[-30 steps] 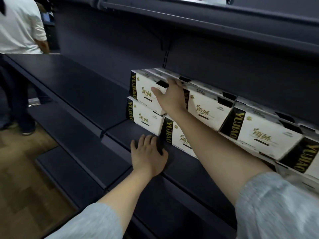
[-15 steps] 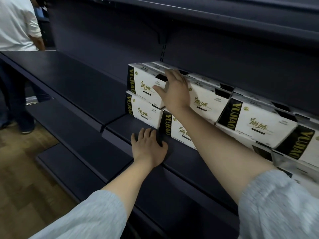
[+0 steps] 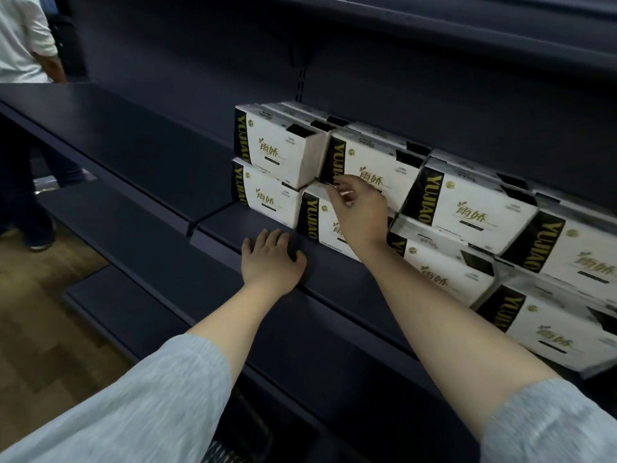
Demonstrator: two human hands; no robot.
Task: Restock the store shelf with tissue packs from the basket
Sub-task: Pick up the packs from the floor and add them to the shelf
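Observation:
White tissue packs with black and gold bands stand two high on the dark shelf (image 3: 337, 289), running from the middle to the right edge. The leftmost upper pack (image 3: 277, 152) sits on a lower pack (image 3: 267, 198). My right hand (image 3: 362, 215) hovers in front of the stack. Its loosely bent fingertips are at the lower left corner of the second upper pack (image 3: 377, 165), and it holds nothing. My left hand (image 3: 270, 259) lies flat on the shelf's front part, just before the lower row. A dark basket (image 3: 240, 429) shows dimly below my left sleeve.
The shelf section (image 3: 117, 145) to the left of the packs is bare, with another dark shelf above and lower shelves beneath. A person in a white shirt (image 3: 23, 45) stands at the far left on the wooden floor (image 3: 43, 312).
My right hand has come off the top of the leftmost upper packs and dropped down in front of the second upper pack's lower corner. My left hand stays on the shelf.

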